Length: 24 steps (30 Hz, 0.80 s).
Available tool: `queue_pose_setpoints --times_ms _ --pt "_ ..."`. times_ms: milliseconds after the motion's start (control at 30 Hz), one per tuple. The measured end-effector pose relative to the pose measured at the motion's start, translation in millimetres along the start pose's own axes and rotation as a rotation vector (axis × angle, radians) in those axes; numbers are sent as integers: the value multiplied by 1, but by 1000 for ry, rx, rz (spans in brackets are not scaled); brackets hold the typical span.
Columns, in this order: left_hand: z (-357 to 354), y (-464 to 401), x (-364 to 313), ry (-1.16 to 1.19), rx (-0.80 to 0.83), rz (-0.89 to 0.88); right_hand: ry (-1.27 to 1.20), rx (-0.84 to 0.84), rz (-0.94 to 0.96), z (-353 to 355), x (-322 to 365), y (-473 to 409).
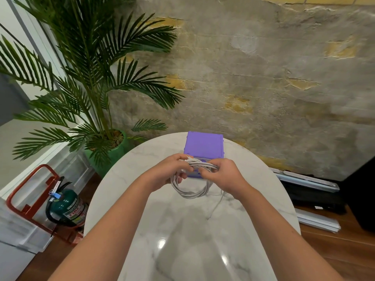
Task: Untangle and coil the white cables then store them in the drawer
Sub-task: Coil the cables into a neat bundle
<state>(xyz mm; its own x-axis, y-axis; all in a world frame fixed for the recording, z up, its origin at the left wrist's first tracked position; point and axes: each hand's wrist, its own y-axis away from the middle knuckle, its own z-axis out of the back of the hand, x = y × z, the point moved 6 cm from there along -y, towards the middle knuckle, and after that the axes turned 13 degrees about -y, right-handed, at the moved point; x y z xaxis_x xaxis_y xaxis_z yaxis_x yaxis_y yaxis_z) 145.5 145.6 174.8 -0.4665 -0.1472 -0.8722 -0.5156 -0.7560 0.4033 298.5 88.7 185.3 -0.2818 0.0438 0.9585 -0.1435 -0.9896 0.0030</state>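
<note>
Table (182, 240): white marble-patterned top with grey veins, rounded outline, glossy, with two bright light spots reflected near its close edge; both bare forearms reach out over it from the near side

Left hand (168, 171): raised above the table, fingers (182, 159) curled round the upper left part of the cable coil, gripping it

Right hand (221, 175): level with the left and just beside it, fingers curled in and pinching the upper right part of the same coil

White cable (190, 191): wound into a round coil of several turns, held between the two hands above the table; its lower arc hangs free below them; one loose end (215, 207) trails down from the right side toward the table top

Drawer unit (204, 147): small purple box at the far side of the table, directly behind the hands; flat top in view, front largely hidden by the hands and coil; whether a drawer stands open, and what it holds, cannot be told

Floor (345, 250): brown wood boards on both sides of the table

Fire extinguisher (67, 207): dark green cylinder with a black hose, on the floor to the left, next to a red metal frame (26, 191)

Pale long strips (316, 220): lying on the floor to the right, beside dark objects

Potted palm (87, 78): tall green fronds in a green pot (113, 153), on the floor beyond the table's left side

Wall (263, 67): rough grey plaster with yellow patches, behind the table
</note>
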Motion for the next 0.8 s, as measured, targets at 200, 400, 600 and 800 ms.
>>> queue_pose_setpoints --times_ms 200,400,600,800 --pt "-7 5 0 -49 125 92 112 153 12 -13 1 -5" --pt "-8 3 8 66 233 77 -136 243 -120 -15 3 -3" --pt "-19 5 12 80 308 29 -2 -15 -43 -13 -6 -10" --pt "-25 8 5 -390 445 -4 145 23 -57 -16 -9 -16"
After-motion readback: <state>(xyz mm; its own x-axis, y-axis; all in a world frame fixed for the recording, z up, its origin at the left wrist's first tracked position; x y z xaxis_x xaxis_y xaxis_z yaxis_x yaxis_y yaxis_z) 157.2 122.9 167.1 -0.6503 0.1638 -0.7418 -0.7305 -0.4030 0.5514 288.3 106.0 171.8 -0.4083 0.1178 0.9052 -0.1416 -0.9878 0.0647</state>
